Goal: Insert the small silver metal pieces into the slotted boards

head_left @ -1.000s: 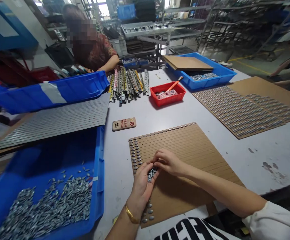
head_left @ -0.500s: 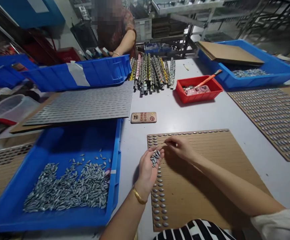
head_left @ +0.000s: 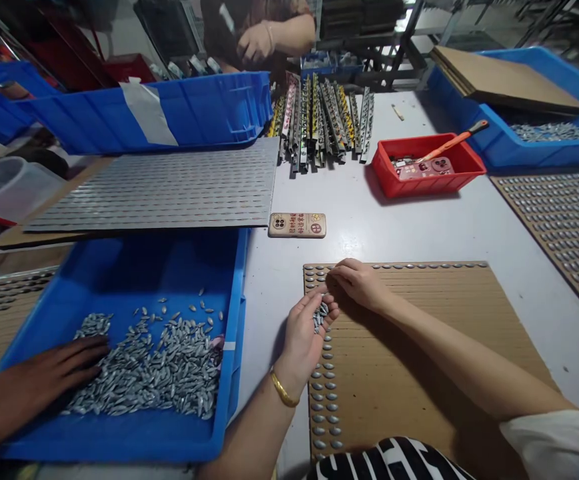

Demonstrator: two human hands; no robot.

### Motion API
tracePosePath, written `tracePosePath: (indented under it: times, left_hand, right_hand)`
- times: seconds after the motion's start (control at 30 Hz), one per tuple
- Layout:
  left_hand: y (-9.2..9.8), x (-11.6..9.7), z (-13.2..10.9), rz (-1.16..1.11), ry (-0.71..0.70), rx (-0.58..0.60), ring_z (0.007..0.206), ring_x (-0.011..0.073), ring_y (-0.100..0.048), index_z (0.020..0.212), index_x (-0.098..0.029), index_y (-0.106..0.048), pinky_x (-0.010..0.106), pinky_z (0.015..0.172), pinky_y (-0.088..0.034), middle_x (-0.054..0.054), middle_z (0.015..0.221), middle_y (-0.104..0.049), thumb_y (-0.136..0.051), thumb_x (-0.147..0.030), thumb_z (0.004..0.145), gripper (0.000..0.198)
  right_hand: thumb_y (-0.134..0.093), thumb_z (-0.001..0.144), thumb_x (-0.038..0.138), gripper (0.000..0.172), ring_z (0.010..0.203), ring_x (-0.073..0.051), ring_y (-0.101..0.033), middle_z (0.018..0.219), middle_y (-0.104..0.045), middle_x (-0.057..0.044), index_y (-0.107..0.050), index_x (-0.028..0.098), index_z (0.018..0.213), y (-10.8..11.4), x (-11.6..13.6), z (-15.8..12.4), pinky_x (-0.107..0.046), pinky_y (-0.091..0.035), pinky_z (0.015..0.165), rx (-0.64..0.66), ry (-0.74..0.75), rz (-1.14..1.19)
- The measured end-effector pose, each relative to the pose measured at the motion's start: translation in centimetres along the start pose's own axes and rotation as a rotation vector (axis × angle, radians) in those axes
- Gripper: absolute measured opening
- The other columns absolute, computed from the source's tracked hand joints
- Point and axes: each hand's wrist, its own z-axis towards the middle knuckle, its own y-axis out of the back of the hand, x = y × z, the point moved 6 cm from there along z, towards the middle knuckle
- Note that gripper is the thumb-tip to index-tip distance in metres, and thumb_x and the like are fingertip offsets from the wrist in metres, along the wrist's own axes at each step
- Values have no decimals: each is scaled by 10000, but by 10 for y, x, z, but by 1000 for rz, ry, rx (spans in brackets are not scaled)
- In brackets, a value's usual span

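My left hand (head_left: 305,327) is cupped, palm up, around a small heap of grey spindle-shaped metal pieces (head_left: 320,315). It hovers over the left side of a brown grooved board (head_left: 419,347). Pinched fingertips of my right hand (head_left: 359,281) meet the board near its top left corner; whatever they hold is hidden. Metal pieces lie in two columns (head_left: 325,397) down the board's left side and in one row (head_left: 429,266) along its top edge.
A blue bin (head_left: 232,373) of loose metal pieces stands left, with another person's hand (head_left: 64,367) reaching in. A phone (head_left: 298,225), red tray (head_left: 429,183), patterned strips (head_left: 319,127) and a filled board (head_left: 564,227) lie around. A co-worker's hand (head_left: 256,43) shows behind.
Another person's hand has come into the left bin. My right hand has stayed by the board's top left corner, its fingers now lower on the board. The view has shifted slightly.
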Motion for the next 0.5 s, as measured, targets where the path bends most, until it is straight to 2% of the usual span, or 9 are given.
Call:
tracePosePath:
  times: [0.27, 0.4, 0.5]
  left_hand:
    - [0, 1, -1, -8, 10, 16, 799, 130, -612, 1024, -120, -649, 281, 784, -512, 69, 882, -645, -648, -153, 782, 244]
    - [2, 2, -1, -4, 5, -4, 832, 143, -627, 929, -136, -631, 292, 800, -513, 72, 895, -662, -676, -172, 765, 174]
    - [1, 3, -1, 15, 13, -6, 766, 121, -621, 912, -140, -634, 263, 760, -509, 49, 833, -655, -702, -188, 749, 183]
  right_hand:
    - [-451, 933, 178, 224, 816, -173, -585, 912, -639, -85, -676, 182, 935, -3, 1, 1, -283, -480, 705, 35, 2, -79]
    - [-427, 921, 154, 247, 790, -166, -562, 895, -623, -87, -673, 176, 928, -3, 5, 2, -276, -461, 687, 54, -10, -153]
    - [-437, 913, 163, 229, 774, -162, -553, 871, -614, -79, -666, 172, 903, -2, 6, 3, -266, -448, 670, 56, -28, -157]
